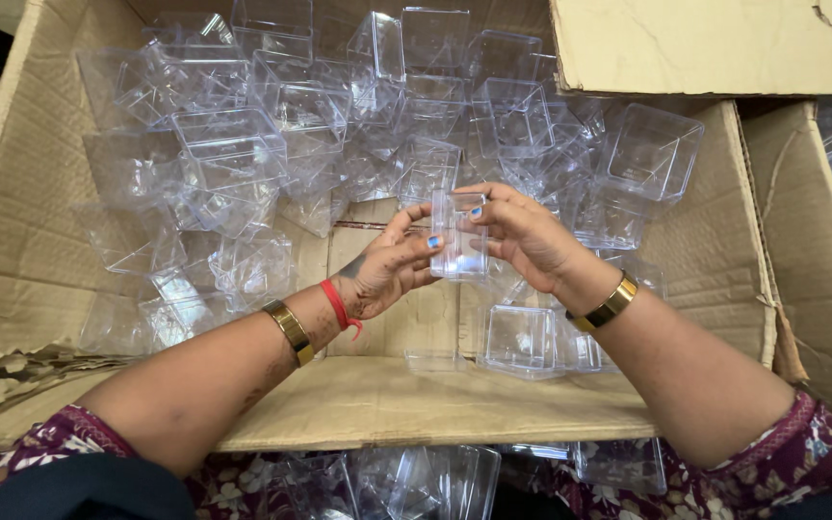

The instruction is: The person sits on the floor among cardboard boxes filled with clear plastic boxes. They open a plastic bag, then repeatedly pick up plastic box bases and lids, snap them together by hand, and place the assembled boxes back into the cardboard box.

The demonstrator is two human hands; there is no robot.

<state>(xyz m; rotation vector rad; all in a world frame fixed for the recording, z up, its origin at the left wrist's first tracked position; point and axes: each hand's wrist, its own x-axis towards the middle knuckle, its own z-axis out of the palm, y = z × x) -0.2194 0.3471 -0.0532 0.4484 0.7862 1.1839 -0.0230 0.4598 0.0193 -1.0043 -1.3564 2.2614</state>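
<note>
Two hands meet over the middle of a large open brown cardboard box [40, 183]. Between them sits one small clear square plastic container [458, 236], held upright above the box floor. The left hand [387, 270] pinches the container's left edge, fingers curled, one fingertip on its front face. The right hand [522, 236] pinches the upper right edge, fingers bent over the top. Both hands are closed on the same piece.

The left wrist carries a gold bangle [289, 330] and a red thread [338, 306]; the right wrist carries a second gold bangle [609, 305].

A loose pile of identical clear plastic containers [272, 125] fills the far half of the box, lying at mixed angles. One clear container [522, 339] rests on the box floor just below the right hand. More clear pieces [426, 481] lie near the lower edge, on the person's lap. A second cardboard box [820, 260] stands at right, touching the first; clear plastic shows inside it.
</note>
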